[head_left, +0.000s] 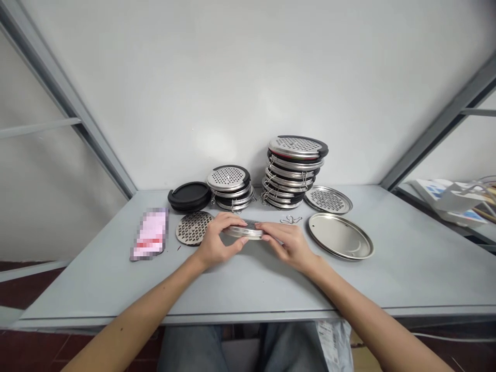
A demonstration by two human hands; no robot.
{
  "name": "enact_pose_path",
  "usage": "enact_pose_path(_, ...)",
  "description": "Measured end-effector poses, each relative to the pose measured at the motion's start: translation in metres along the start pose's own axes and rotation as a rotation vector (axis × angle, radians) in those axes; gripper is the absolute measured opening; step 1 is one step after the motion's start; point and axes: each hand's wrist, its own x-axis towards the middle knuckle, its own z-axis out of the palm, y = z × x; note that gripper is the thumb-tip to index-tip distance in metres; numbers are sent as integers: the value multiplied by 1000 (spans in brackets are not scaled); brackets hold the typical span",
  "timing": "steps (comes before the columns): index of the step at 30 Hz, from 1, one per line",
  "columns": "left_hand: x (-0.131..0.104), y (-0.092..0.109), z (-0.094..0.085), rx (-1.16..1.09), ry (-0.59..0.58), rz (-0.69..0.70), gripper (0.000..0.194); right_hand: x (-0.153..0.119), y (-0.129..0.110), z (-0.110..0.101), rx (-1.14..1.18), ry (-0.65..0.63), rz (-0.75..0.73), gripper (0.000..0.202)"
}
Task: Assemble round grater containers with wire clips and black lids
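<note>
Round silver metal disc (250, 233), pinched two-handed over a grey table

So the surface is a smooth, pale grey tabletop (248, 289) against a plain whitish wall (232, 77), with grey metal frame bars (96, 150) on both sides and dark red tiles (34, 346) below. White and blue items (445, 201) sit on a shelf out past 3 o'clock.

Taking the disc as the clock centre, roughly mid-table:
- 11 o'clock: short stack of silver and black round plates (228, 178), wire clips on its sides
- 10 o'clock: flat, round black pieces (189, 195)
- 9 o'clock: round silver perforated plate (192, 228), then a pixelated pink-and-white rectangular item (150, 233) further out
- 1 o'clock: tall stack of silver and black round plates (294, 170), also with clips
- 2 o'clock: loose bent-wire clips (291, 220), and beyond them a rimmed silver perforated plate (328, 200)
- 3 o'clock: shiny, shallow round metal lid (341, 236)

Fingers: left hand (217, 245) has its fingers over the top of the disc and its thumb at the near lower edge, so the gap is narrow, just the disc's thickness. Right hand (289, 243) has fingertips on top at the 3 o'clock rim, thumb close to the edge; can't tell how firmly it's pressing.
</note>
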Motion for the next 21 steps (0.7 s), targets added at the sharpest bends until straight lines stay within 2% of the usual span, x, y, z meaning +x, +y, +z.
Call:
enact_pose_path(7,-2,-4,2,-68,49,-3,24,3,-7,1,-7,15,77,25)
enact_pose_path(10,-4,-5,2,-75,28,-19,24,6,-10,1,-2,1,128,23)
enact_pose_path(16,-4,-5,4,-78,-27,5,28,4,-4,5,39,-82,18,33)
enact_pose_path(21,-2,-5,7,-56,-28,-6,25,1,-2,7,59,-118,26,35)
